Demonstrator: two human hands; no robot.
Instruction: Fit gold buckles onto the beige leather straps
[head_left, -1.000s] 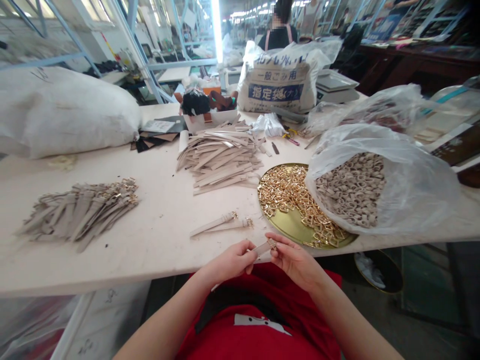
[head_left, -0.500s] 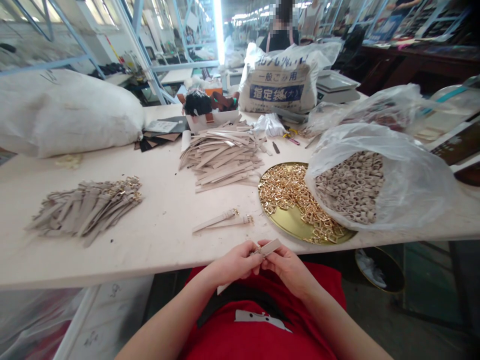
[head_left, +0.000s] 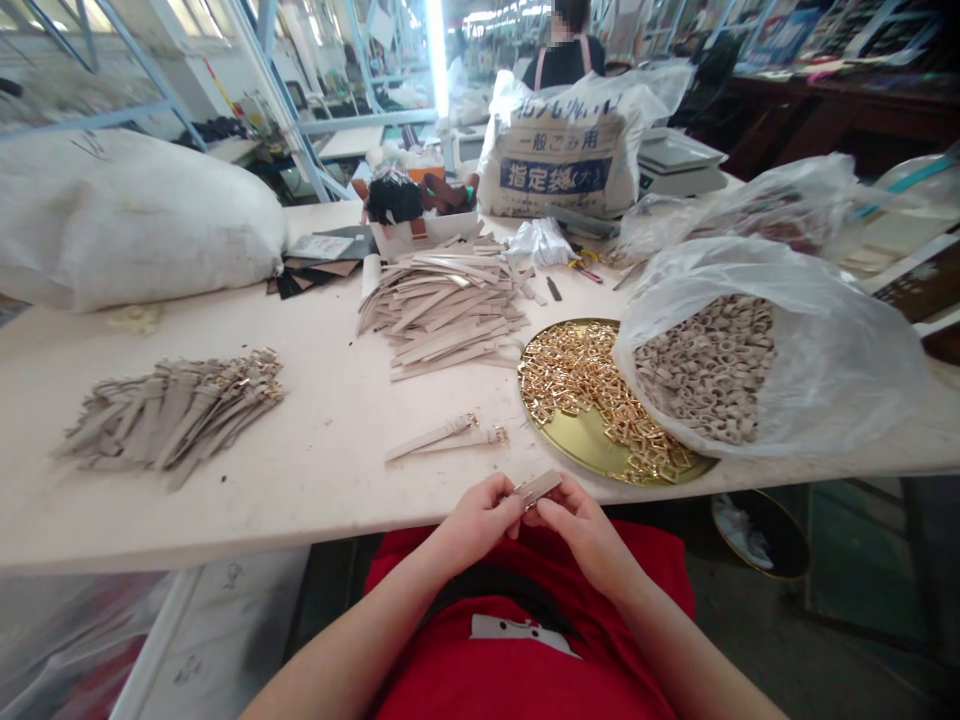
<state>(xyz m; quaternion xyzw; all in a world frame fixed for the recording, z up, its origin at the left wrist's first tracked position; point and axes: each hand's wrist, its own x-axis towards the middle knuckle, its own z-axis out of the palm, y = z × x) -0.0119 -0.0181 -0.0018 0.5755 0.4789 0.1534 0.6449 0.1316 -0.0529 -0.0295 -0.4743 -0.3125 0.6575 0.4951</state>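
Note:
Just off the table's front edge, both my hands hold one beige strap [head_left: 544,486] with a bit of gold-coloured buckle at its fold. My left hand [head_left: 484,515] pinches it from the left, covering the buckle in part. My right hand [head_left: 579,520] grips the strap's other side between thumb and fingers. Two buckled straps [head_left: 435,438] lie on the table beyond my left hand. To the right is a gold tray [head_left: 581,443] bearing many gold buckles [head_left: 577,365]. A clear plastic bag [head_left: 825,370] full of small beige loops [head_left: 709,370] overlaps its right side.
A heap of buckled straps [head_left: 180,415] lies at the left, and a pile of plain strips [head_left: 450,305] at the middle back. Behind stand a printed sack [head_left: 559,160], a white bag [head_left: 135,220] and a scale [head_left: 679,160]. A person [head_left: 566,55] is farther off.
The strap has turned slightly in my fingers, and its broad face and gold metal now show more. My right hand has shifted a little along it. The view has tilted slightly.

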